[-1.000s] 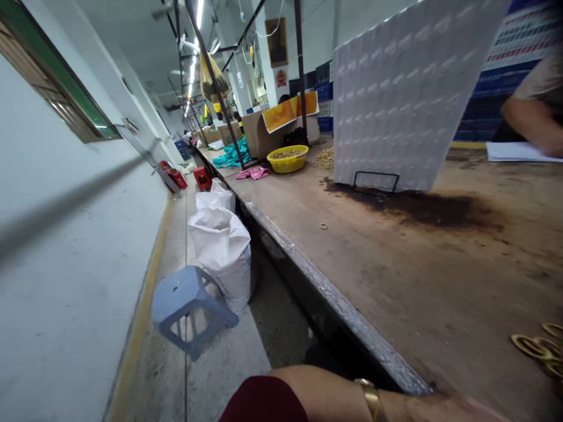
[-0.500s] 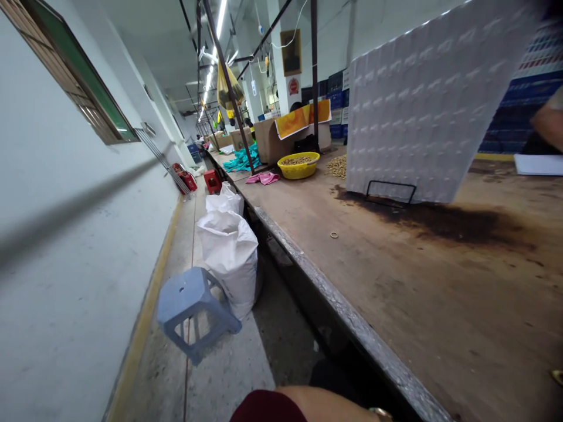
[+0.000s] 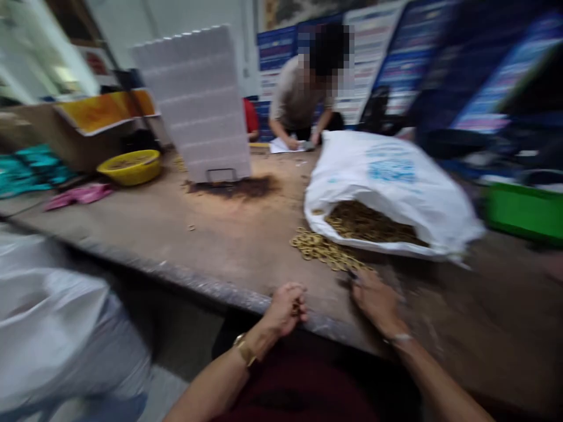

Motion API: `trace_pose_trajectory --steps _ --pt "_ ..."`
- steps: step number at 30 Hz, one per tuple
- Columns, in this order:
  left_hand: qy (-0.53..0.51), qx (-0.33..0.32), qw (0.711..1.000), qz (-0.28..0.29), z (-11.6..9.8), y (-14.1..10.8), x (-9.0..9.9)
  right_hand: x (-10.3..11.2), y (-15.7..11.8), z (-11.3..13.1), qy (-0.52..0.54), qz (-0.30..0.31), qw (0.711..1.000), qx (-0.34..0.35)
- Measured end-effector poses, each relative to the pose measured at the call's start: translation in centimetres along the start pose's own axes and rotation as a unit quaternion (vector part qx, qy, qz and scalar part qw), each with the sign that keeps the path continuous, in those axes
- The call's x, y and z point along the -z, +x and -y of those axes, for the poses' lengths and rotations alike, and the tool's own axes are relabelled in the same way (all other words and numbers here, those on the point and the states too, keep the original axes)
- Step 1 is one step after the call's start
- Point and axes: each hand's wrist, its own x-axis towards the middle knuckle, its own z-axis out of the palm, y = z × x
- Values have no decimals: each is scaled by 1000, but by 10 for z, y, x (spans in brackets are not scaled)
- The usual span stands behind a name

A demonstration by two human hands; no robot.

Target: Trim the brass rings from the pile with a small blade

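My left hand (image 3: 287,308) is curled closed above the table's front edge, palm side turned inward. Small brownish pieces, the colour of the rings nearby, show between its fingers, blurred. My right hand (image 3: 373,296) lies low over the table, its fingertips at the near edge of a loose pile of gold-coloured rings (image 3: 323,249). Something dark shows at those fingertips; motion blur hides whether they grip anything. Behind the pile lies a white woven sack (image 3: 347,161) on its side, its mouth facing me, with many more rings (image 3: 373,223) inside.
A pale ribbed panel (image 3: 197,111) stands upright in a wire stand. Left of it are a yellow basin (image 3: 132,168) and a pink cloth (image 3: 79,196). A green bin (image 3: 525,211) is at right. Across the table, a person (image 3: 299,97) leans over paper. White sacks (image 3: 57,334) stand at lower left.
My view has swung right, from the aisle and stool to the table. Both my hands, the ring pile and the open sack have come into view.
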Motion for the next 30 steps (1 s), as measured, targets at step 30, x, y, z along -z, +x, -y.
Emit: trace_pose_trajectory --steps 30 --pt "457 -280 844 26 1 21 -20 33 -12 58 585 148 777 -177"
